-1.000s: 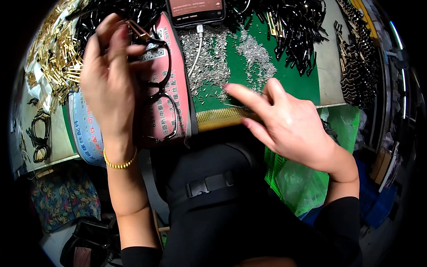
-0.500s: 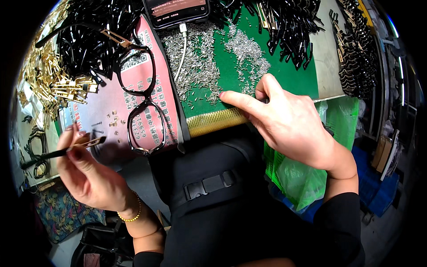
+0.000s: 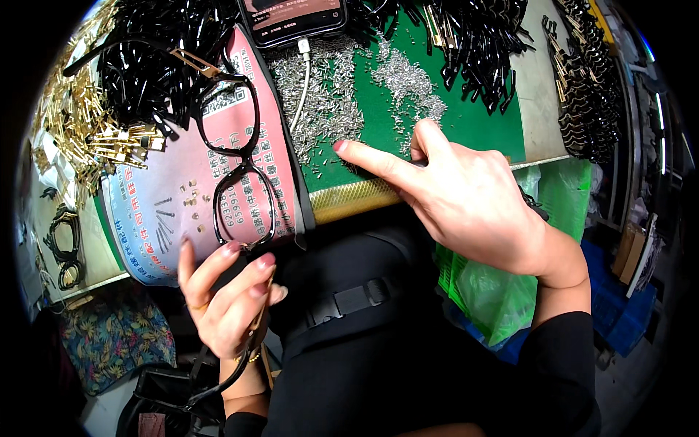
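Note:
A black eyeglass frame lies on the pink and blue printed mat, with one gold-and-black temple stretching from its far end. At the frame's near end my left hand is closed on a loose temple, which hangs down past the wrist. Its fingertips are close to the frame's corner; whether they touch it I cannot tell. My right hand extends one finger into the small silver screws. Its other fingers curl under, mostly hidden, and a dark object shows behind the palm.
Piles of black temples and gold-coloured pieces cover the far left. More black temples lie on the green mat. A phone with a white cable stands at the back. A green bag hangs at right.
My left hand has moved right to the frame's near end, and the temple in it has swung from pointing left to pointing down. My right fingertip has slid slightly left among the screws.

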The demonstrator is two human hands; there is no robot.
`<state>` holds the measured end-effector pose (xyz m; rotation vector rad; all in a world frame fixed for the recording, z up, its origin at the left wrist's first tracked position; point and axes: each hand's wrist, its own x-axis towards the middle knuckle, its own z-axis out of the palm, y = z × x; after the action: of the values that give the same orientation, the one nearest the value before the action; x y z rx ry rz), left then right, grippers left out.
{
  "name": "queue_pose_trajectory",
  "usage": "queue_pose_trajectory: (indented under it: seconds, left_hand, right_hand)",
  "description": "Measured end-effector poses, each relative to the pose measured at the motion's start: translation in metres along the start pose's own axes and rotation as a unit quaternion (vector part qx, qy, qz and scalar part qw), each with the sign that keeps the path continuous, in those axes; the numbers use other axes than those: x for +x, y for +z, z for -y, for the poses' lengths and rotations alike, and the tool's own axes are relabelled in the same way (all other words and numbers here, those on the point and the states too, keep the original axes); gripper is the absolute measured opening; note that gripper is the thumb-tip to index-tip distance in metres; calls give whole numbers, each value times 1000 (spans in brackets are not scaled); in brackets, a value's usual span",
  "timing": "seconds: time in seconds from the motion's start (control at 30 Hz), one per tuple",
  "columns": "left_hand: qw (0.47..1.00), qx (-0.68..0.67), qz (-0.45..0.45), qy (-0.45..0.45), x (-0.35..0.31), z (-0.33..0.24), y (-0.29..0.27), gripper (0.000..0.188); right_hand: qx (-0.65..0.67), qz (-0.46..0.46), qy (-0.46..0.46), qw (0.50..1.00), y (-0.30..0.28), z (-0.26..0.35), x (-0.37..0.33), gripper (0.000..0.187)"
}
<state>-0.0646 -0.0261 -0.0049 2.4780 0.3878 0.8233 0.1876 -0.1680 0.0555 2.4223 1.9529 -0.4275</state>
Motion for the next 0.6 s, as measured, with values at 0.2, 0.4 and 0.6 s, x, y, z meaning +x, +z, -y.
queue_pose_trajectory:
  seconds: [0.2, 0.4, 0.6]
  left_hand:
    - [998, -47, -31, -5, 2, 9, 16, 30]
    - [998, -53, -20, -29, 7, 13, 15, 29]
    - [993, -101, -49, -47, 9, 19, 16, 34]
  right_hand:
    - [16, -24, -1, 1000, 6, -4, -3, 44]
    - [24, -14, 13, 1000, 5, -2, -2, 46]
    - [-27, 1, 17, 999, 1, 8, 0, 60]
